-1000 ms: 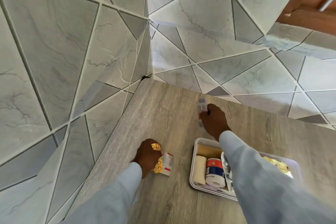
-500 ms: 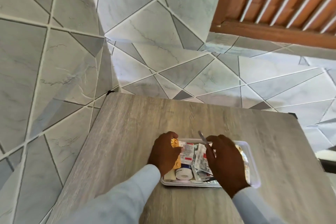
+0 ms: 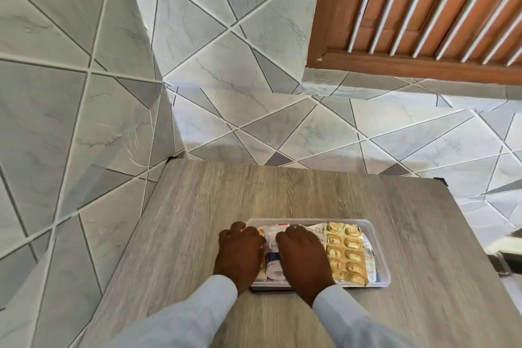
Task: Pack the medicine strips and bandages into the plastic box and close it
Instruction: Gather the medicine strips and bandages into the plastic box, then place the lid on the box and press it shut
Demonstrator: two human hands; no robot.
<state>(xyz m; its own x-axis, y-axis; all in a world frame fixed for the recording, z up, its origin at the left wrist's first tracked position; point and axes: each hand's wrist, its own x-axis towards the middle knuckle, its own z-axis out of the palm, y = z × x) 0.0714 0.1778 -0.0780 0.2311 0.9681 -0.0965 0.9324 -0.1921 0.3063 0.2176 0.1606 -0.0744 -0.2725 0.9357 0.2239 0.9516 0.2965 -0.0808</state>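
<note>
Both hands are down in the plastic box (image 3: 378, 246) right now, palms facing down, backs to the camera. That clear box sits open on the grey wood-grain desk (image 3: 197, 206), near its front edge, no lid on it. Left hand (image 3: 240, 254) covers the box's left end, fingers (image 3: 236, 227) curled over the far left corner, with a bit of yellow strip peeking out just beside the knuckles. Whether those fingers are pinching anything, I cannot tell; they're hidden under the hand. Right hand (image 3: 303, 257) lies over the middle of the box, pressed flat onto the packed strips, its fingers bent down out of sight, so I cannot tell their grip either. Between the two hands you can see a white bandage roll (image 3: 274, 272) with a blue label, standing at the near wall of the box. Over on the right, a gold blister strip (image 3: 346, 253) lies on top, face up, running from the far wall to the near wall, with silver and white packets showing under its edges. Pale sleeves (image 3: 180, 316) come up from the bottom. Grey marbled tiles (image 3: 254, 121) cover the wall behind, and a brown louvred shutter (image 3: 423, 8) fills the top right.
</note>
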